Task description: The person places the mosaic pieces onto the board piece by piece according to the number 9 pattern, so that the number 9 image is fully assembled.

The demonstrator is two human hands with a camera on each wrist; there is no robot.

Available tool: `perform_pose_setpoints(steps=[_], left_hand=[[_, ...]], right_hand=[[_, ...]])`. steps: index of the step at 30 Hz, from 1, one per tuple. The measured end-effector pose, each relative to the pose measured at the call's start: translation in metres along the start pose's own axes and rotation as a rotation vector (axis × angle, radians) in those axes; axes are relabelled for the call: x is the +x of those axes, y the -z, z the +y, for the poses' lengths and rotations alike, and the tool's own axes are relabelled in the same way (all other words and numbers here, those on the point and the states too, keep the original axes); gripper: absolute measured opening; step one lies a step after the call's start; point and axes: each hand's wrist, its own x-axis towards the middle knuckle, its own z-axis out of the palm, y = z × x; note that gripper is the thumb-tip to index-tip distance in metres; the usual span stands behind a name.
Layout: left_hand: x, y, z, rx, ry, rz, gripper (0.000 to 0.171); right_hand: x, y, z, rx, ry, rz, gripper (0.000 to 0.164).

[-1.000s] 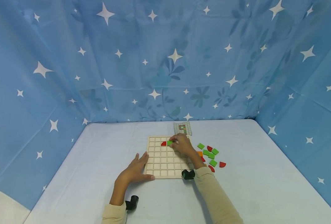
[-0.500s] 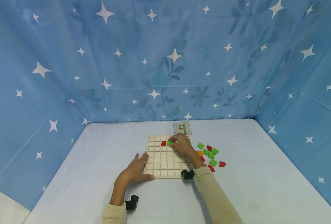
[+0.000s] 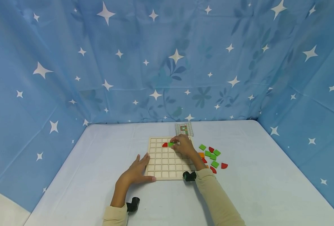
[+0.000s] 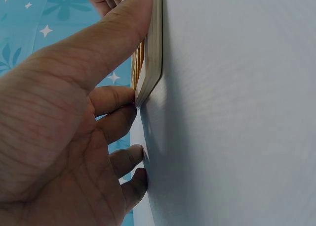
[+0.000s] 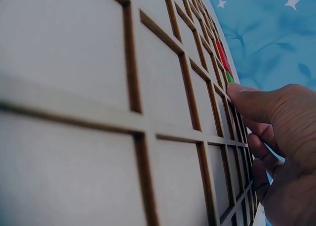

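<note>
A pale wooden grid board (image 3: 165, 161) lies on the white table in the head view. My left hand (image 3: 137, 171) rests along its left side, fingers spread, with the thumb at the near edge; the left wrist view shows fingertips against the board's corner (image 4: 155, 48). Over the far part of the grid, my right hand (image 3: 184, 146) pinches a green square tile (image 3: 171, 144) between thumb and finger. Directly left of that tile sits a red quarter-circle tile (image 3: 165, 144) in its own cell. In the right wrist view the thumb covers most of the green tile (image 5: 229, 77).
Right of the board lie several loose green tiles (image 3: 214, 164) and red quarter-circle tiles (image 3: 224, 165). An orange tile (image 3: 201, 155) is partly behind my right forearm. A pattern card (image 3: 184, 128) lies beyond the board. A blue star-print curtain (image 3: 167, 78) stands behind the table.
</note>
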Motion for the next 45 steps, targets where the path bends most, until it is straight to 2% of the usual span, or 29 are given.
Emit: perform_pose_setpoints(steps=[11,18,21,32,36,45], left_hand=[[-0.002,-0.001,0.000,-0.009,0.009,-0.004,0.102],[-0.001,-0.001,0.000,-0.004,0.014,0.003,0.102],[-0.001,-0.001,0.000,0.001,0.009,0.002,0.102],[-0.001,-0.001,0.002,-0.004,0.005,0.005,0.101],[-0.001,-0.002,0.004,0.000,0.007,0.005,0.101],[-0.004,0.000,0.005,-0.004,0.019,-0.002,0.102]], right_hand=[[-0.001,-0.003,0.005,0.035,-0.011,-0.009,0.016],[-0.002,0.005,0.006,0.168,0.043,-0.047,0.025],[-0.003,0.009,0.007,0.191,0.053,-0.047,0.026],[-0.007,0.015,0.011,0.212,0.013,0.008,0.022],[-0.009,0.022,0.013,0.237,-0.039,0.024,0.023],[-0.010,0.042,0.027,0.179,-0.045,0.108,0.019]])
